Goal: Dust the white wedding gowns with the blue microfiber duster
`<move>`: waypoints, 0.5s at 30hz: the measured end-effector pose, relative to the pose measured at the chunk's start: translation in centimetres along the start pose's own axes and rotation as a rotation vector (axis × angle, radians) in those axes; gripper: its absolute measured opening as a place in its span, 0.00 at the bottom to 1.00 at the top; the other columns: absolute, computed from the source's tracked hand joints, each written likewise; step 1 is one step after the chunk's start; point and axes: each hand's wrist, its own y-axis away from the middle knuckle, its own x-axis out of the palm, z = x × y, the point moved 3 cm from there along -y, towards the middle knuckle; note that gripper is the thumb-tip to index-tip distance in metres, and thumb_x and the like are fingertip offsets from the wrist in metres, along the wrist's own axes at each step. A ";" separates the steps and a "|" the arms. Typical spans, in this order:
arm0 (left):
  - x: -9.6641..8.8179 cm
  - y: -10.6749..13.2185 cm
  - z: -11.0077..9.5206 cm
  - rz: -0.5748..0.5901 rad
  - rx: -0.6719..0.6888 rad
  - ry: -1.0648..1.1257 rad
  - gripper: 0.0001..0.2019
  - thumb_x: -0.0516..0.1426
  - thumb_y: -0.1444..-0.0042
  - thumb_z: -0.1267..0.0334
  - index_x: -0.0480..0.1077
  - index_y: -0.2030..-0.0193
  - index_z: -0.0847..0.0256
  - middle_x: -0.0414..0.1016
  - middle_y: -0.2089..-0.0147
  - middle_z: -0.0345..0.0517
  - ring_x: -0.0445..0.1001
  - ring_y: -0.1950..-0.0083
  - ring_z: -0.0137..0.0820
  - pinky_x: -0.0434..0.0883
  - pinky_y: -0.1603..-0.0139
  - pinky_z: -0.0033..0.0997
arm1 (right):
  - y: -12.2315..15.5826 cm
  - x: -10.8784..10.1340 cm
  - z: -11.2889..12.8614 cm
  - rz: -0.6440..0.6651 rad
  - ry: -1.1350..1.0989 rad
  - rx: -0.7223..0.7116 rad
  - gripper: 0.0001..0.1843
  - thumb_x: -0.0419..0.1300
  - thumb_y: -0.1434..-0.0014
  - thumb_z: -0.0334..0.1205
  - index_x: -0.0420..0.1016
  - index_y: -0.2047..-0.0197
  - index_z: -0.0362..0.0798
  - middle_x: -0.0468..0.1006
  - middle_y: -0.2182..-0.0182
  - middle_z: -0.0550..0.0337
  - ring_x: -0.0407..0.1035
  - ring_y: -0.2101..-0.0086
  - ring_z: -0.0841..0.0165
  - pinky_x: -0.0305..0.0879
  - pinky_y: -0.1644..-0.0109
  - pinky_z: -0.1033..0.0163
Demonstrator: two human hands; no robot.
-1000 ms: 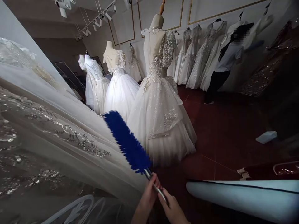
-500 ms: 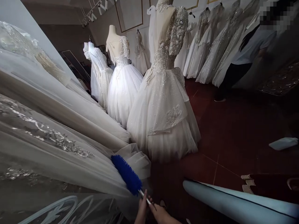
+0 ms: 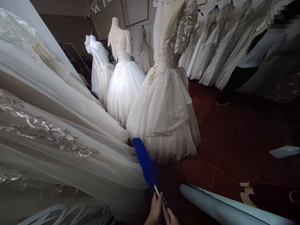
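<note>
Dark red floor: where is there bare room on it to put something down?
The dark red tiled floor is bare between the glittery white gown on the mannequin, the pale blue roll and the white flat object. Left of the blue fluffy duster, held by both hands, beige embroidered tulle skirts crowd everything.

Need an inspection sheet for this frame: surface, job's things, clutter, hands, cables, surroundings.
Surface: dark red tiled floor.
Job's things: blue duster on a metal handle, brush end at the hem of the near gown.
Clutter: white object on the floor; pale blue roll lying at lower right.
Hands: left hand and right hand both grip the handle.
Cables: nothing seen.
Surroundings: gowns on mannequins, more hung along the wall; another person at right.
</note>
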 end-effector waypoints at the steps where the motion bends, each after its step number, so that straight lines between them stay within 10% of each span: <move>1: -0.2 1.2 -2.6 0.043 0.098 -0.029 0.18 0.64 0.58 0.50 0.67 0.66 0.59 0.71 0.76 0.38 0.71 0.74 0.30 0.66 0.68 0.31 | 0.1 0.4 1.9 0.011 -0.011 -0.065 0.43 0.42 0.48 0.71 0.70 0.44 0.49 0.75 0.47 0.48 0.67 0.45 0.53 0.63 0.44 0.56; 5: -2.6 7.1 -12.3 0.013 0.384 -0.145 0.24 0.57 0.52 0.44 0.65 0.55 0.58 0.74 0.65 0.42 0.74 0.62 0.32 0.68 0.56 0.31 | 1.5 2.6 10.5 0.121 0.070 -0.257 0.42 0.39 0.43 0.67 0.64 0.40 0.45 0.78 0.53 0.45 0.71 0.51 0.56 0.64 0.48 0.60; 8: -6.5 9.4 -15.1 -0.202 0.491 -0.161 0.26 0.57 0.54 0.41 0.64 0.53 0.57 0.74 0.59 0.45 0.73 0.56 0.34 0.66 0.52 0.32 | 3.2 5.2 15.3 0.222 0.114 -0.389 0.37 0.38 0.41 0.64 0.67 0.43 0.47 0.80 0.58 0.47 0.73 0.57 0.59 0.64 0.53 0.62; 12: -12.8 9.4 -10.6 -0.498 0.253 0.194 0.19 0.57 0.56 0.44 0.63 0.62 0.53 0.73 0.61 0.43 0.74 0.61 0.34 0.69 0.60 0.34 | 3.4 8.5 15.1 0.241 0.179 -0.375 0.31 0.41 0.40 0.62 0.73 0.53 0.50 0.81 0.62 0.52 0.74 0.61 0.61 0.63 0.57 0.63; 15: -15.1 10.0 -5.8 -0.299 -0.016 0.211 0.18 0.57 0.56 0.44 0.63 0.64 0.51 0.74 0.70 0.39 0.72 0.74 0.30 0.67 0.71 0.32 | 2.0 9.1 10.8 0.144 0.294 -0.185 0.25 0.43 0.38 0.57 0.75 0.57 0.51 0.82 0.64 0.53 0.75 0.61 0.62 0.63 0.58 0.63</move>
